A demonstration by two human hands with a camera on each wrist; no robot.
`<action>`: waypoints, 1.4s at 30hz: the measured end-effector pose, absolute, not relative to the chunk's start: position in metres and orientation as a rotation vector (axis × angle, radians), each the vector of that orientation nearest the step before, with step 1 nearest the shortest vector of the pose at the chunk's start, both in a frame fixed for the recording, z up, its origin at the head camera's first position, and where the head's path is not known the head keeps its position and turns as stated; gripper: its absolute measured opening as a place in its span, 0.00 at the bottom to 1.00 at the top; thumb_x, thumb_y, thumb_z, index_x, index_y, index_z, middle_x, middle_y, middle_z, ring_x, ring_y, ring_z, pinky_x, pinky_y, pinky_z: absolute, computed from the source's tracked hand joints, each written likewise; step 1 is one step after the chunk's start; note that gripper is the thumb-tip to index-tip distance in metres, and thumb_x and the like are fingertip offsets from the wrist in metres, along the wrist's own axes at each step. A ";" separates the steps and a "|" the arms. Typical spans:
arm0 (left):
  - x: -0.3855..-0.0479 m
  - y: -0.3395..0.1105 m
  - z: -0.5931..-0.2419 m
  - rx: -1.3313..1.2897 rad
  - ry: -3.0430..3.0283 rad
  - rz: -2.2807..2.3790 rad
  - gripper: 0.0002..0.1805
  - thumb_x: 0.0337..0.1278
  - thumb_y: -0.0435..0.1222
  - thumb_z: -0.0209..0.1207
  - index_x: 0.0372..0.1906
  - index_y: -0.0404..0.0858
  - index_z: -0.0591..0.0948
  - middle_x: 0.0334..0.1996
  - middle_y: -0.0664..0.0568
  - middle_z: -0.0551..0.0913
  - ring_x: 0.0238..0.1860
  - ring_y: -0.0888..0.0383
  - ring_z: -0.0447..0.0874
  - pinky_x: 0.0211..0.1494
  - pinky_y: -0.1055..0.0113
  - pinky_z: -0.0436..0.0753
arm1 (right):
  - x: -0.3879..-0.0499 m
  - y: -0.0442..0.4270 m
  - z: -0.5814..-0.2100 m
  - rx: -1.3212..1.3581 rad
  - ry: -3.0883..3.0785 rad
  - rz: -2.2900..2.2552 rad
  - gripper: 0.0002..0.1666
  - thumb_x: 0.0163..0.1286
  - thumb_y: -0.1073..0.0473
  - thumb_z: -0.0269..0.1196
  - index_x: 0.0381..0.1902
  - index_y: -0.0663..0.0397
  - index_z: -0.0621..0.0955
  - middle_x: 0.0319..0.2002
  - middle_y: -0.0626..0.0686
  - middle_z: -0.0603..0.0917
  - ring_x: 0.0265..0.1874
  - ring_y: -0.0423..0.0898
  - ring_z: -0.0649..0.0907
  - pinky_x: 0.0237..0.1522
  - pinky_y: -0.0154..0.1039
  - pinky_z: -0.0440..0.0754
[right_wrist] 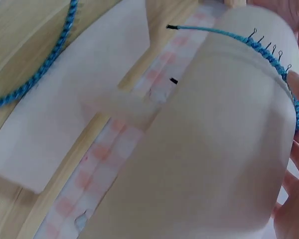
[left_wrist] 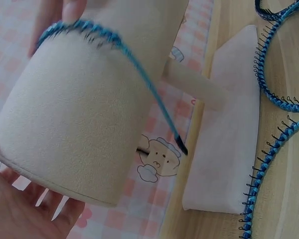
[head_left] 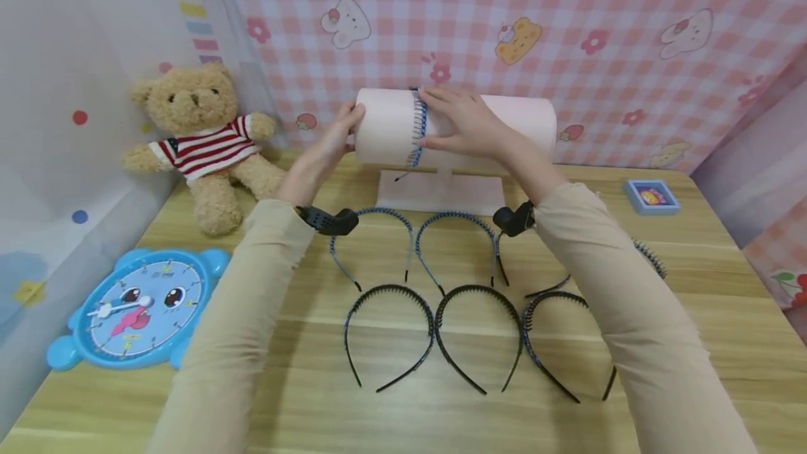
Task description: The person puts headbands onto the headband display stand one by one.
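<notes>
A blue toothed headband (head_left: 419, 128) sits around a pale padded cylindrical display stand (head_left: 517, 118), left of its middle. In the head view, my right hand (head_left: 466, 121) holds this headband, thumb at the front and fingers over the top. The right wrist view shows the thumb against the toothed band (right_wrist: 269, 56), one dark tip of which sticks out below the cylinder. My left hand (head_left: 330, 142) grips the stand's left end; in the left wrist view its fingers (left_wrist: 50, 201) lie at the rim of the cylinder (left_wrist: 74, 119).
Several headbands lie on the wooden table in two rows, blue ones (head_left: 455, 214) behind black ones (head_left: 479, 289). A teddy bear (head_left: 211, 149) and a blue clock (head_left: 141, 307) are at the left. A small blue frame (head_left: 652, 197) lies at the right. A checkered cloth (head_left: 391, 33) hangs behind.
</notes>
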State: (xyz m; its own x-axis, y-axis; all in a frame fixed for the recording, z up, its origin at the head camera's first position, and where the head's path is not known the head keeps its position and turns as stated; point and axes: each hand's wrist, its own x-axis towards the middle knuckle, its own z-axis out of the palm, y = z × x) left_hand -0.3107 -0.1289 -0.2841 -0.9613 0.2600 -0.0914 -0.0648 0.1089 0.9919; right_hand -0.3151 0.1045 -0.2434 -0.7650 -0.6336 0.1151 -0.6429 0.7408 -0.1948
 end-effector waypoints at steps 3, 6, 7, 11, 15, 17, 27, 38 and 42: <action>-0.312 -0.127 -0.285 0.198 2.143 1.947 0.31 0.69 0.49 0.32 0.72 0.47 0.40 0.72 0.52 0.43 0.70 0.53 0.47 0.68 0.54 0.55 | -0.315 0.091 -0.245 1.064 -2.879 0.304 0.47 0.62 0.39 0.57 0.71 0.50 0.52 0.71 0.56 0.54 0.70 0.58 0.53 0.69 0.57 0.45; -0.313 -0.126 -0.285 0.197 2.134 1.962 0.31 0.70 0.48 0.32 0.72 0.46 0.41 0.72 0.51 0.43 0.70 0.52 0.47 0.68 0.54 0.55 | -0.315 0.079 -0.248 1.073 -2.856 0.268 0.47 0.62 0.38 0.56 0.71 0.50 0.52 0.71 0.55 0.54 0.70 0.57 0.54 0.69 0.57 0.43; -0.313 -0.126 -0.285 0.196 2.131 1.965 0.30 0.70 0.47 0.31 0.72 0.46 0.41 0.72 0.51 0.43 0.70 0.52 0.47 0.68 0.54 0.55 | -0.315 0.076 -0.248 1.079 -2.848 0.261 0.47 0.63 0.38 0.55 0.71 0.50 0.51 0.71 0.55 0.54 0.70 0.56 0.54 0.69 0.57 0.43; -0.314 -0.127 -0.286 0.201 2.131 1.960 0.30 0.70 0.47 0.30 0.72 0.46 0.41 0.71 0.50 0.45 0.70 0.52 0.48 0.67 0.54 0.55 | -0.314 0.064 -0.251 1.100 -2.819 0.232 0.47 0.63 0.37 0.54 0.72 0.50 0.50 0.71 0.54 0.54 0.70 0.55 0.54 0.69 0.57 0.43; -0.313 -0.129 -0.287 0.236 2.138 1.946 0.30 0.70 0.48 0.29 0.72 0.46 0.40 0.70 0.49 0.47 0.70 0.52 0.48 0.67 0.53 0.55 | -0.314 0.057 -0.253 1.104 -2.807 0.238 0.47 0.63 0.37 0.54 0.72 0.49 0.50 0.71 0.54 0.53 0.70 0.55 0.54 0.69 0.58 0.44; -0.313 -0.129 -0.288 0.251 2.140 1.936 0.30 0.70 0.48 0.29 0.72 0.47 0.39 0.70 0.50 0.47 0.70 0.52 0.48 0.67 0.53 0.55 | -0.314 0.056 -0.253 1.105 -2.804 0.241 0.47 0.63 0.37 0.54 0.72 0.49 0.50 0.71 0.54 0.53 0.70 0.55 0.54 0.68 0.58 0.44; -0.313 -0.128 -0.286 0.217 2.132 1.937 0.30 0.70 0.49 0.30 0.72 0.48 0.40 0.70 0.50 0.49 0.69 0.53 0.50 0.67 0.55 0.56 | -0.309 0.069 -0.249 1.085 -2.767 0.268 0.51 0.63 0.37 0.54 0.72 0.54 0.45 0.72 0.57 0.50 0.70 0.57 0.52 0.69 0.56 0.44; -0.310 -0.131 -0.286 0.181 2.159 1.938 0.30 0.70 0.50 0.29 0.72 0.48 0.40 0.70 0.49 0.52 0.68 0.53 0.50 0.66 0.57 0.57 | -0.287 0.205 -0.246 0.783 -2.855 0.540 0.61 0.56 0.41 0.64 0.72 0.49 0.40 0.72 0.60 0.46 0.70 0.61 0.49 0.68 0.59 0.42; -0.312 -0.130 -0.286 0.193 2.144 1.940 0.31 0.70 0.49 0.29 0.72 0.47 0.38 0.70 0.49 0.50 0.69 0.53 0.49 0.68 0.56 0.55 | -0.273 0.264 -0.267 0.687 -2.968 0.596 0.63 0.52 0.45 0.69 0.72 0.54 0.43 0.71 0.66 0.46 0.69 0.65 0.48 0.66 0.64 0.43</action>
State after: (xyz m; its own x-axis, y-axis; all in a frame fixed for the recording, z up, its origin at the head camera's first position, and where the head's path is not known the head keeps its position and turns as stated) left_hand -0.3117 -0.1304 -0.2864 -0.9618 0.2584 -0.0906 -0.0643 0.1083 0.9920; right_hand -0.2733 0.2640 -0.2668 -0.9014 -0.4159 0.1203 -0.4301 0.8284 -0.3590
